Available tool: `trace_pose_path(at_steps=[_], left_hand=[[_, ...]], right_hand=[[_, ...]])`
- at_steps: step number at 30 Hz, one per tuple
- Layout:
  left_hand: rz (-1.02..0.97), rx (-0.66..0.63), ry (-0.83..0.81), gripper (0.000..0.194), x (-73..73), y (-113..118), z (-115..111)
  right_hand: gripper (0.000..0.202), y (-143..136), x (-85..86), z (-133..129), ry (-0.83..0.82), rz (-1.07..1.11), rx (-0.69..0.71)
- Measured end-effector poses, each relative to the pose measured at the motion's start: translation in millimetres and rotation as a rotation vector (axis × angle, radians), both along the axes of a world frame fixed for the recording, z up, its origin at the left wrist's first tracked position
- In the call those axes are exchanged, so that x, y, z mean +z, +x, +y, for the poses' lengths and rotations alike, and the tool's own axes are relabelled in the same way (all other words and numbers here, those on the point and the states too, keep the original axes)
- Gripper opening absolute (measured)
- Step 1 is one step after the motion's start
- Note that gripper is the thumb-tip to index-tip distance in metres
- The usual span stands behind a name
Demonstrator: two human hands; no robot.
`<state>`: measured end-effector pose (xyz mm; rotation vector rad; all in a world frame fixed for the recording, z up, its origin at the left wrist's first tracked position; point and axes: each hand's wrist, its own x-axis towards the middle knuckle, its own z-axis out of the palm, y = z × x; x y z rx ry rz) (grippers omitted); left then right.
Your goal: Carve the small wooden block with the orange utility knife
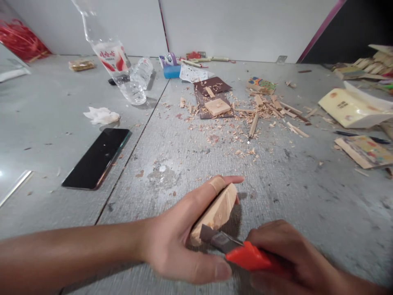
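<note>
Left hand (173,241): was wrapped around the wood piece (219,209), low over the near part of the table (285,176).
Right hand (290,252): was closed on the red knife (251,256), blade at the wood's near end.
Risk: judged that a slip, from excess force or a shifting grip, could have cut the left thumb.
Bottles: 2, clear; no liquid made out in the tall bottle (112,61) or small bottle (143,71).
Purple-white tub (168,60): contents hidden.
</note>
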<state>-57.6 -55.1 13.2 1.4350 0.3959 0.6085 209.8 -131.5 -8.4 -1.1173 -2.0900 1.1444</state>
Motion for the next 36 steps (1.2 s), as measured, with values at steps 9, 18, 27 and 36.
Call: trace_pose_path(at_steps=[9,18,27,36], left_hand=[[0.089,-0.017,0.028,0.089,4.3,0.2,1.1],[0.123,-0.026,-0.005,0.083,7.9,1.4,2.5],[0.129,-0.036,0.014,0.083,5.5,0.4,1.8],[0.106,0.008,0.054,0.079,4.7,3.0,-0.1]], right_hand=[[0.019,-1.8,4.6,3.2,0.044,-0.046,0.053],[0.017,-5.6,4.8,6.2,0.115,0.003,0.084],[0.019,-18.9,25.3,17.1,0.0,0.082,0.161],[0.005,-16.3,20.7,16.1,-0.051,0.151,0.191]])
